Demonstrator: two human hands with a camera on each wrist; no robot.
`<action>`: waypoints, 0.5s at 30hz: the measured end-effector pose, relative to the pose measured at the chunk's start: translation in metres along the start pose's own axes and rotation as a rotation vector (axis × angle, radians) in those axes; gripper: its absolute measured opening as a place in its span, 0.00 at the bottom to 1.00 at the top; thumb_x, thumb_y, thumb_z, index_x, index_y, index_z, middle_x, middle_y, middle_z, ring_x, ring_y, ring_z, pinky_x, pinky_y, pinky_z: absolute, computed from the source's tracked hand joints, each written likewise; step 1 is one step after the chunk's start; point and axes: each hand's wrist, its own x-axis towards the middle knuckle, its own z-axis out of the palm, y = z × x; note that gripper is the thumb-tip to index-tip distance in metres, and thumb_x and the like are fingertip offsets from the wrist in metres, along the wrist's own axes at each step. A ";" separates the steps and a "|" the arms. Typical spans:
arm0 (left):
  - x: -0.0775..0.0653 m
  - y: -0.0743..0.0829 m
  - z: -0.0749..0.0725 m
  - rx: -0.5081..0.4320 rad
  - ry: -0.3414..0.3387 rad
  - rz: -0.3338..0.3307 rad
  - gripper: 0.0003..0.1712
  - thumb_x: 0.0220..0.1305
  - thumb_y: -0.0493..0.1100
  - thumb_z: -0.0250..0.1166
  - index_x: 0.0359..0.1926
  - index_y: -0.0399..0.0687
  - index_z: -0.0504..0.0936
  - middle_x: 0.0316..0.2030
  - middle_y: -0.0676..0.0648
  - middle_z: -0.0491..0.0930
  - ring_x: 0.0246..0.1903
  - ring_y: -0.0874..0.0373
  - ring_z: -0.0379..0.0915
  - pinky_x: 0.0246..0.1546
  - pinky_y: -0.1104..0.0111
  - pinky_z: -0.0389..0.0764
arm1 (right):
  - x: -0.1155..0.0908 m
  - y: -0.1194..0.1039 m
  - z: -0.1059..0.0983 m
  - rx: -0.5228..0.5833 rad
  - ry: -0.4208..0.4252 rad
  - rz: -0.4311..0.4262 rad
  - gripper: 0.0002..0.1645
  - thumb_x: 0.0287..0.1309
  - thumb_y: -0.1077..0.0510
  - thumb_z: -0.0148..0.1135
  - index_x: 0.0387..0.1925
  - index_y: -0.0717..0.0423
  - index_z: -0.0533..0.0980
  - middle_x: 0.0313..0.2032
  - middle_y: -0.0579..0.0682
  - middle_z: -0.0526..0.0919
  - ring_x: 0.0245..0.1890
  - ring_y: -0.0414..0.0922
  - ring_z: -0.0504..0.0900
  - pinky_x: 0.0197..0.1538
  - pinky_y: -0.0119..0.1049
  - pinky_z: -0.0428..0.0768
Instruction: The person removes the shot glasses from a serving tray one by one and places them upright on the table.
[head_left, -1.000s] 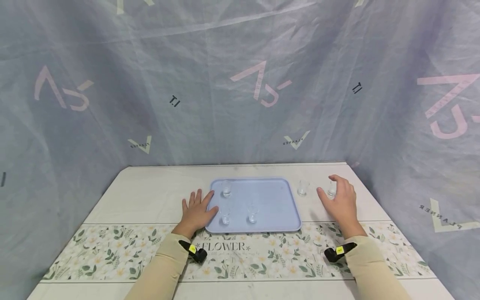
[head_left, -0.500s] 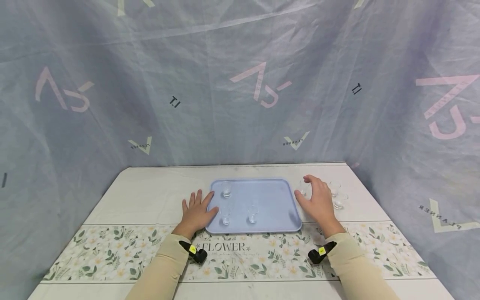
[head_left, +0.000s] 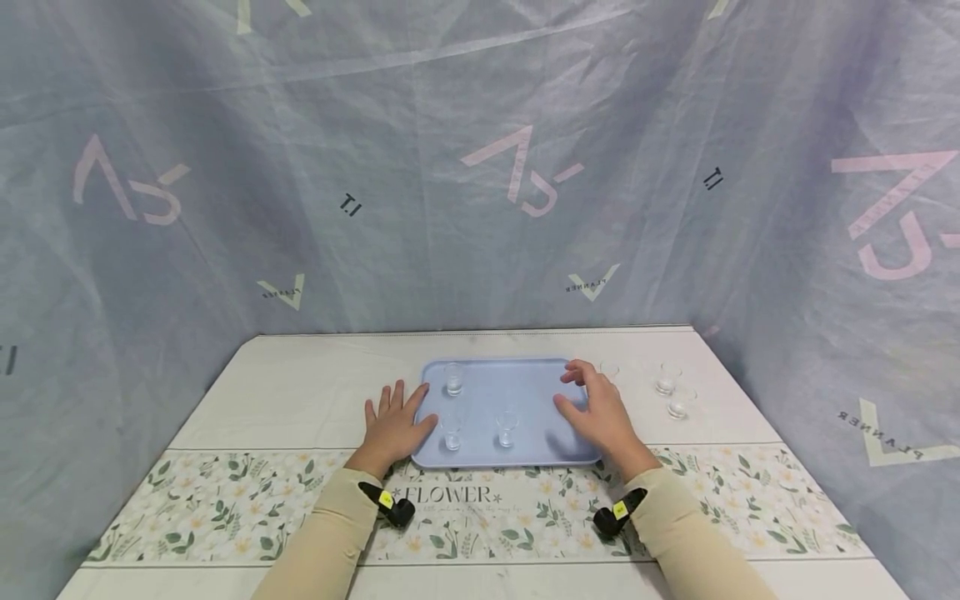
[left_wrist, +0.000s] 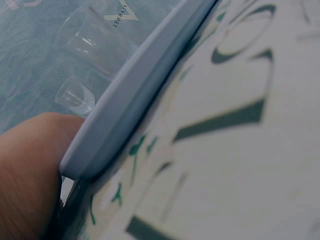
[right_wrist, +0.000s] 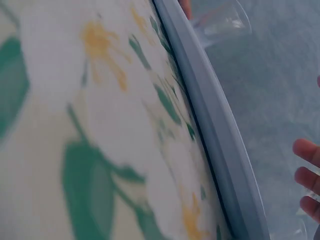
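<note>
My left hand (head_left: 392, 429) lies with spread fingers at the left edge of the pale blue tray (head_left: 540, 408), thumb touching its rim. Three small clear glasses stand on the tray: a back-left glass (head_left: 453, 380), a front-left glass (head_left: 452, 435) and a front-middle glass (head_left: 506, 430). Over the tray's right edge hovers my right hand (head_left: 603, 417), thumb and fingers apart, no glass visible between them. Just behind it, another glass (head_left: 609, 369) is partly hidden. In the right wrist view, its fingertips (right_wrist: 309, 176) show beyond the tray rim (right_wrist: 220, 117).
Farther right on the white tabletop stand two more glasses, a rear glass (head_left: 667, 380) and a nearer glass (head_left: 681, 405), close together. A floral printed band (head_left: 247, 504) crosses the table in front of the tray. Grey curtains (head_left: 420, 167) enclose the back and sides.
My right hand has moved left from the right-hand glasses, past the glass beside the tray, to the tray's right edge. The left hand and the glasses have stayed in place.
</note>
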 end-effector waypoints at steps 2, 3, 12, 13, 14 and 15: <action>0.001 -0.001 0.001 0.008 -0.004 -0.003 0.41 0.73 0.63 0.51 0.80 0.55 0.56 0.79 0.32 0.42 0.77 0.32 0.31 0.70 0.33 0.30 | 0.000 -0.003 0.004 0.016 -0.021 -0.021 0.33 0.61 0.52 0.68 0.64 0.56 0.68 0.51 0.52 0.84 0.55 0.55 0.78 0.57 0.57 0.72; 0.002 -0.002 0.002 0.012 -0.010 -0.005 0.41 0.73 0.63 0.51 0.80 0.55 0.55 0.79 0.32 0.41 0.77 0.32 0.30 0.70 0.34 0.29 | 0.000 -0.004 0.005 0.027 -0.030 -0.033 0.32 0.61 0.52 0.69 0.63 0.56 0.69 0.51 0.52 0.84 0.55 0.55 0.78 0.57 0.56 0.73; 0.004 -0.006 0.005 0.008 -0.005 0.007 0.41 0.73 0.65 0.49 0.80 0.57 0.54 0.79 0.32 0.41 0.77 0.32 0.30 0.70 0.34 0.28 | -0.002 -0.015 0.021 0.056 -0.126 -0.121 0.30 0.61 0.50 0.68 0.61 0.53 0.69 0.49 0.52 0.85 0.52 0.54 0.82 0.54 0.56 0.77; 0.004 -0.006 0.005 0.006 -0.007 0.005 0.41 0.73 0.65 0.49 0.80 0.57 0.54 0.79 0.32 0.40 0.77 0.32 0.29 0.70 0.34 0.28 | -0.003 -0.016 0.023 0.054 -0.147 -0.126 0.30 0.61 0.50 0.68 0.62 0.53 0.68 0.49 0.51 0.85 0.52 0.54 0.81 0.54 0.56 0.77; 0.004 -0.006 0.005 0.002 -0.008 0.006 0.41 0.73 0.65 0.49 0.81 0.56 0.54 0.79 0.32 0.40 0.77 0.32 0.29 0.69 0.33 0.28 | -0.003 -0.017 0.024 0.054 -0.169 -0.129 0.30 0.62 0.49 0.67 0.62 0.52 0.68 0.50 0.51 0.85 0.52 0.55 0.81 0.55 0.56 0.77; 0.005 -0.006 0.006 0.006 -0.017 0.000 0.41 0.73 0.64 0.49 0.81 0.57 0.53 0.79 0.33 0.39 0.77 0.33 0.28 0.70 0.34 0.27 | -0.004 -0.018 0.025 0.058 -0.190 -0.136 0.31 0.62 0.49 0.67 0.62 0.52 0.68 0.50 0.52 0.85 0.53 0.55 0.81 0.55 0.56 0.77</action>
